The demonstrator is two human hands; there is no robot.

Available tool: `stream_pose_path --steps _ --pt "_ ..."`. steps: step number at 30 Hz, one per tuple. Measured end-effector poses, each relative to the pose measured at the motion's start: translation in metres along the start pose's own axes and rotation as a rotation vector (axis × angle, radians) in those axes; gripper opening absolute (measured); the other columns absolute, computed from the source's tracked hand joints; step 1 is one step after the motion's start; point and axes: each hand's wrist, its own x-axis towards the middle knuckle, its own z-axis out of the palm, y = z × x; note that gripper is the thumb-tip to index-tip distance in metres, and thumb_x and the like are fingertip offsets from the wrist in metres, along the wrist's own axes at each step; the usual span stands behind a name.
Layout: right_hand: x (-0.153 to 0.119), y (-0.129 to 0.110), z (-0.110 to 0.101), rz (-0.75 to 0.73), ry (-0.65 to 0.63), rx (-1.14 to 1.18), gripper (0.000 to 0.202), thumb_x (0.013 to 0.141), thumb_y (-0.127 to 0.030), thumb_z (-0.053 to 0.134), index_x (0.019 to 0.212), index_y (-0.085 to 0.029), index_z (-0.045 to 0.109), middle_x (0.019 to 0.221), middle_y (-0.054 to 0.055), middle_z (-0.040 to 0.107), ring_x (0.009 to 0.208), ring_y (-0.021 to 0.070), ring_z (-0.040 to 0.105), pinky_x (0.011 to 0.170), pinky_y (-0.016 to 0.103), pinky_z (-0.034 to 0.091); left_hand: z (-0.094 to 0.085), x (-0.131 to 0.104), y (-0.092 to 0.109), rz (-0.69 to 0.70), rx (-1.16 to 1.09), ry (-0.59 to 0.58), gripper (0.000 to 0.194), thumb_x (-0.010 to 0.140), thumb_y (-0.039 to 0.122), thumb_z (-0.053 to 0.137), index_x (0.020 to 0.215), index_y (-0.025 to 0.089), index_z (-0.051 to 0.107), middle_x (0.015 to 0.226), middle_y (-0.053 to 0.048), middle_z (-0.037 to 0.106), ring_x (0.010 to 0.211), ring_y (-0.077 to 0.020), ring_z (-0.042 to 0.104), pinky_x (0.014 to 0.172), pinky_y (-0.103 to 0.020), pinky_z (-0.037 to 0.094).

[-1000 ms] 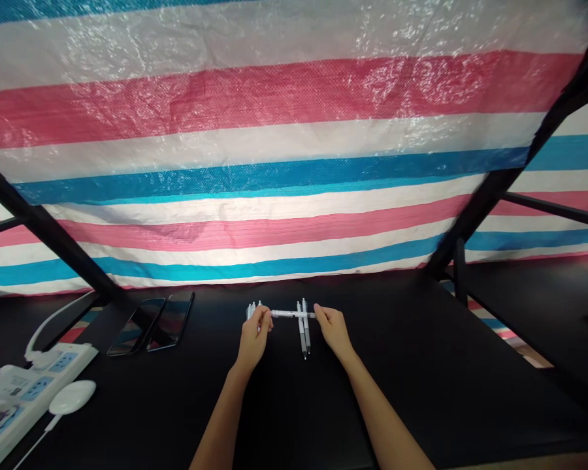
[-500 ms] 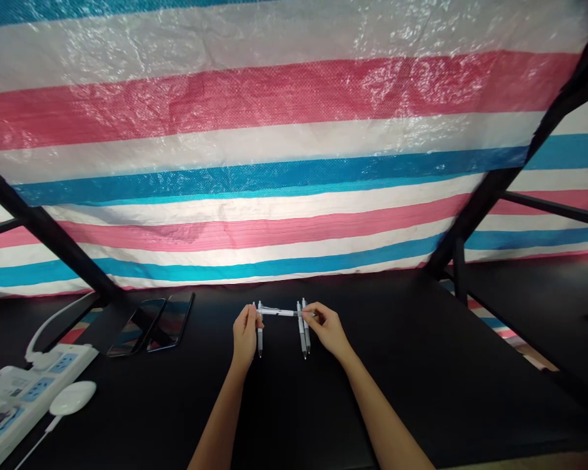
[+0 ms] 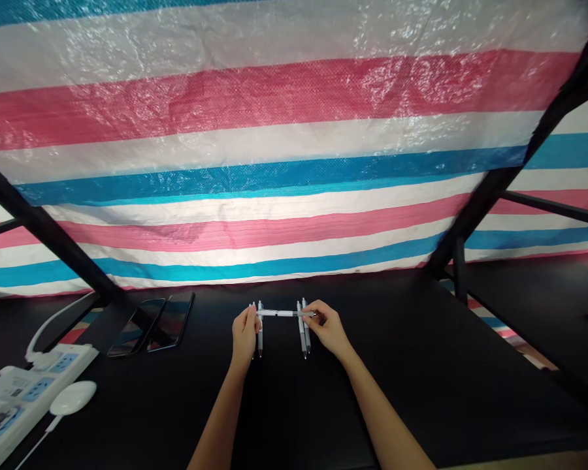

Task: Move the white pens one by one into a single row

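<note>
A white and grey pen (image 3: 285, 313) lies crosswise between my hands, resting on or just over other pens. My left hand (image 3: 245, 331) pinches its left end. My right hand (image 3: 326, 326) pinches its right end near the tip. Under the right end stand two similar pens (image 3: 303, 336) side by side, pointing toward me on the table. Beneath the left end is another pen (image 3: 260, 339) in the same direction, and a further one beside it is mostly hidden by my left fingers.
On the black table (image 3: 294, 411), two dark phones (image 3: 171, 323) lie at the left. A white power strip (image 3: 34, 391) with plugs and a round white charger (image 3: 73, 397) sit at the near left. Black frame bars (image 3: 475, 215) and a striped sheet (image 3: 255, 143) stand behind.
The crosswise pen has turned slightly about its length, and its clip no longer shows along the top edge. Both hands stay almost in the same place.
</note>
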Motion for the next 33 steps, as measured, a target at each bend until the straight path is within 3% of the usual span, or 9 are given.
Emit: stream_pose_path --steps 5,9,13,19,27,33 --pt "-0.001 -0.001 0.001 0.064 -0.017 0.021 0.027 0.076 -0.042 0.06 0.083 -0.017 0.063 0.063 -0.002 0.048 0.05 0.0093 0.038 0.048 0.022 0.033 0.001 -0.002 0.006 0.062 0.046 -0.014 0.044 0.087 0.045 0.037 0.051 0.02 0.039 0.047 0.003 0.041 0.046 -0.0103 0.041 0.049 -0.023 0.035" --pt "-0.003 -0.003 0.002 0.144 -0.167 -0.04 0.034 0.083 -0.047 0.051 0.081 -0.016 0.064 0.054 -0.005 0.039 0.048 0.0094 0.035 0.047 0.021 0.028 0.004 -0.005 0.011 0.09 0.071 -0.039 0.042 0.087 0.048 0.037 0.057 0.02 0.045 0.053 0.002 0.048 0.051 -0.0114 0.047 0.054 -0.023 0.039" --pt "-0.005 -0.006 0.002 0.066 -0.242 -0.18 0.036 0.087 -0.043 0.046 0.074 -0.018 0.067 0.065 0.0 0.053 0.06 0.0129 0.048 0.055 0.022 0.034 0.003 -0.005 0.008 0.082 0.075 -0.008 0.042 0.088 0.048 0.035 0.06 0.02 0.047 0.055 0.002 0.049 0.052 -0.0114 0.048 0.054 -0.023 0.039" --pt "-0.003 -0.008 0.001 -0.004 -0.226 -0.201 0.029 0.087 -0.036 0.048 0.074 -0.019 0.067 0.071 0.001 0.057 0.067 0.0139 0.055 0.061 0.022 0.038 0.001 -0.003 0.005 0.087 0.081 0.007 0.042 0.087 0.049 0.036 0.06 0.02 0.047 0.054 0.002 0.049 0.052 -0.0117 0.048 0.053 -0.023 0.038" --pt "-0.003 -0.004 0.0 0.004 -0.172 -0.205 0.012 0.082 -0.028 0.055 0.082 -0.019 0.064 0.077 0.001 0.056 0.065 0.0131 0.053 0.059 0.023 0.038 0.002 -0.005 0.01 0.093 0.129 0.015 0.044 0.088 0.045 0.038 0.052 0.02 0.042 0.049 0.003 0.044 0.048 -0.0109 0.043 0.052 -0.023 0.036" --pt "-0.004 -0.004 0.0 0.005 -0.143 -0.218 0.014 0.082 -0.03 0.055 0.088 -0.02 0.063 0.079 0.001 0.057 0.062 0.0122 0.051 0.058 0.023 0.04 0.001 -0.004 0.008 0.059 0.121 0.022 0.044 0.087 0.045 0.038 0.051 0.02 0.04 0.049 0.004 0.042 0.048 -0.0108 0.041 0.052 -0.023 0.033"
